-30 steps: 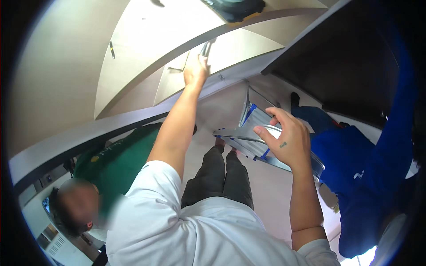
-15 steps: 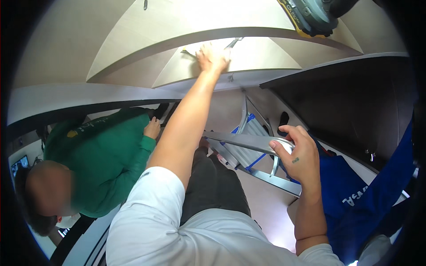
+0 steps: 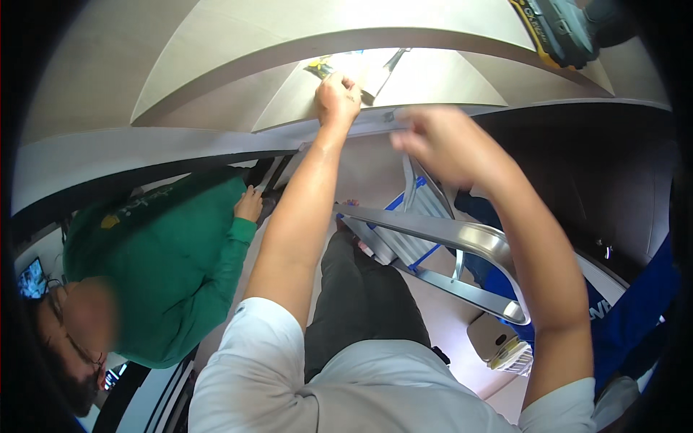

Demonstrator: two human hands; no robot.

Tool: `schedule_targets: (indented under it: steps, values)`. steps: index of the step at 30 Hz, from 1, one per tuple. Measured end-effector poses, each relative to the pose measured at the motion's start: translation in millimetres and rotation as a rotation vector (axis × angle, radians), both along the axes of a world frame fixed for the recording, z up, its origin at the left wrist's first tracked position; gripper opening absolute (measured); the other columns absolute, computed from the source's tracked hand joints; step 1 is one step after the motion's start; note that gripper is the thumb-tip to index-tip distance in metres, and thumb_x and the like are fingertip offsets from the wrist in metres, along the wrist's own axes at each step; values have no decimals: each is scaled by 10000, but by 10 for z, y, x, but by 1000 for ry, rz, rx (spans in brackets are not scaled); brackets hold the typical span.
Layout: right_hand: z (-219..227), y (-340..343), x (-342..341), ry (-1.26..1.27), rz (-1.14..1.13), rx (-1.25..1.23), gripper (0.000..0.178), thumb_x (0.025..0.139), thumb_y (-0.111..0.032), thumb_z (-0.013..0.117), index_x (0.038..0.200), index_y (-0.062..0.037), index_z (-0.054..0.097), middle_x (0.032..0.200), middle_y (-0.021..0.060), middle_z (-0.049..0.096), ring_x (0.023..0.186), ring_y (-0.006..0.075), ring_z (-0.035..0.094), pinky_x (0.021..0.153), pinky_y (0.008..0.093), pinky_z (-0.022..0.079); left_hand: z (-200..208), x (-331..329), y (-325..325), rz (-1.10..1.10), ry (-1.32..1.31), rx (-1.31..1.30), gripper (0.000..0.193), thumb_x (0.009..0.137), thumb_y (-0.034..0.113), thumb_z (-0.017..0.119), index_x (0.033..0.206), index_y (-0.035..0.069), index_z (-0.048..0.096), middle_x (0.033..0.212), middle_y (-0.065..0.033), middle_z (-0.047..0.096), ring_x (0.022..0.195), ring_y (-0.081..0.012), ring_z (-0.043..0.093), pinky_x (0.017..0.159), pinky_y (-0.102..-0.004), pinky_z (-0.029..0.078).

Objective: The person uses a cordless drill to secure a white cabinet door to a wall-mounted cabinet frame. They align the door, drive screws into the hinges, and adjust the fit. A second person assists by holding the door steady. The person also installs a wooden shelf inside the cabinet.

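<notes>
My left hand (image 3: 338, 101) reaches into a pale, light-toned cabinet compartment (image 3: 473, 79), its fingers curled closed. Whatever they pinch, if anything, is too small or hidden to name. Just beyond those fingers lies a dark and yellow item (image 3: 318, 67). To the right of it a slim metal tool (image 3: 394, 60) rests on the compartment's surface. My right hand (image 3: 440, 141) is raised below the compartment's edge, away from the ladder; its fingers are smeared by motion.
A metal stepladder (image 3: 426, 225) with blue-edged steps stands below me. A cordless power tool (image 3: 559, 36) sits on the upper surface at right. One person in green (image 3: 159, 267) is at left, another in blue (image 3: 599, 325) at right, beside a dark panel (image 3: 570, 166).
My right hand has let go of the ladder's rail and swung up and forward toward the compartment. My left hand has drawn slightly back, its fingers now curled in.
</notes>
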State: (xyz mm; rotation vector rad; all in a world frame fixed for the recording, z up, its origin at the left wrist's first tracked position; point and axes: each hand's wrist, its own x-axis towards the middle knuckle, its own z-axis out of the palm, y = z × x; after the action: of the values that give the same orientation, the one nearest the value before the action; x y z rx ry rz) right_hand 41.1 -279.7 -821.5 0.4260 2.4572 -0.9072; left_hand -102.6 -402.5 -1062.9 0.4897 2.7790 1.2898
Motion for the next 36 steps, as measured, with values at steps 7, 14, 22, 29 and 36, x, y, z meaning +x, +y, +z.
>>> schedule_targets:
  steps: [7,14,22,29,36]
  values:
    - [-1504,-12,-1117,648,227,290,256,945,-261,619,1136,-105,689,1120,124,715,1081,321,668,932,457,516,146,-338,-57,6,-755,454,87,884,136,723,931,64,734,890,-26,712,802,-102,602,715,-296,477]
    - [-1878,88,-928,662,300,659,238,865,-153,611,1085,-106,687,1098,80,697,1150,270,598,1017,436,445,162,-484,-130,204,-217,161,125,843,165,761,825,61,694,764,-42,702,726,-146,655,685,-338,526]
    - [-1864,-168,-1035,811,183,373,236,855,-109,596,1053,-83,720,1052,163,716,1040,339,666,931,468,516,394,-553,-32,-42,-60,276,196,868,215,771,860,25,721,790,-53,730,746,-140,677,730,-302,529]
    - [-2014,15,-1260,423,-96,469,252,907,-120,562,1083,-74,738,1010,232,734,906,394,719,807,494,568,148,-754,-269,-141,3,176,266,929,228,687,1097,26,725,977,-112,754,905,-224,714,840,-343,539]
    - [-2006,222,-1513,340,5,579,254,909,-120,560,1085,-73,736,1007,212,739,911,401,717,815,477,569,-38,-801,-123,54,-188,-32,318,910,249,735,1141,31,741,928,-119,765,923,-235,716,887,-359,542]
